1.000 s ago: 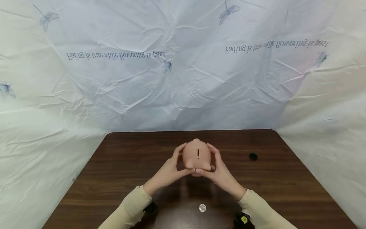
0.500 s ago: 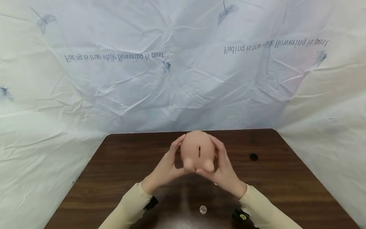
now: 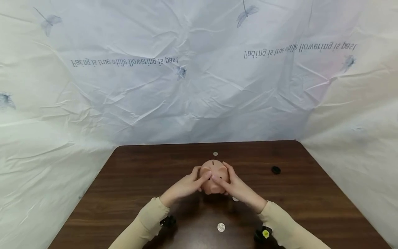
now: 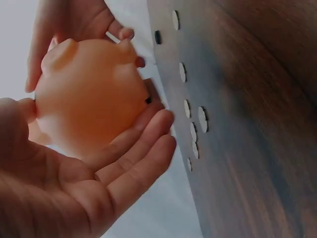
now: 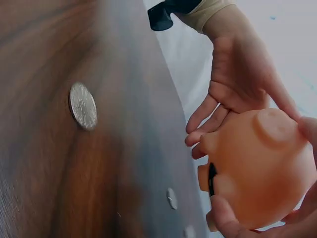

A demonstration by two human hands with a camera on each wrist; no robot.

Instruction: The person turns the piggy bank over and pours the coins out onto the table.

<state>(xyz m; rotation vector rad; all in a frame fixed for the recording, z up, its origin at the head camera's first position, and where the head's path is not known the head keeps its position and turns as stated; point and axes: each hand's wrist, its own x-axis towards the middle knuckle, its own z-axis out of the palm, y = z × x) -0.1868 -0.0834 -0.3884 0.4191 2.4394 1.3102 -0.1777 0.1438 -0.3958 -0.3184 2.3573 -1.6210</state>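
A pink piggy bank (image 3: 214, 185) is held between both hands over the middle of the table, its snout towards me and its coin slot on the far side. My left hand (image 3: 186, 185) grips its left side, thumb laid on the face near an eye. From the right, my right hand (image 3: 237, 186) grips it the same way, the two thumbs almost meeting. In the left wrist view the piggy bank (image 4: 94, 94) hangs above the table between the palms. A dark patch (image 5: 212, 178) shows on its underside in the right wrist view.
Below the hands lies a silver coin (image 3: 221, 227); another coin (image 3: 215, 153) is behind the piggy bank. A third coin (image 3: 235, 199) sits partly under the right wrist. Several coins show in the left wrist view. A black round cap (image 3: 275, 170) rests at right on the wooden table (image 3: 130, 180).
The piggy bank rose towards me, then came lower and tipped back, turning its snout to me and its slot away. Both hands moved with it, and a coin behind it is now visible.
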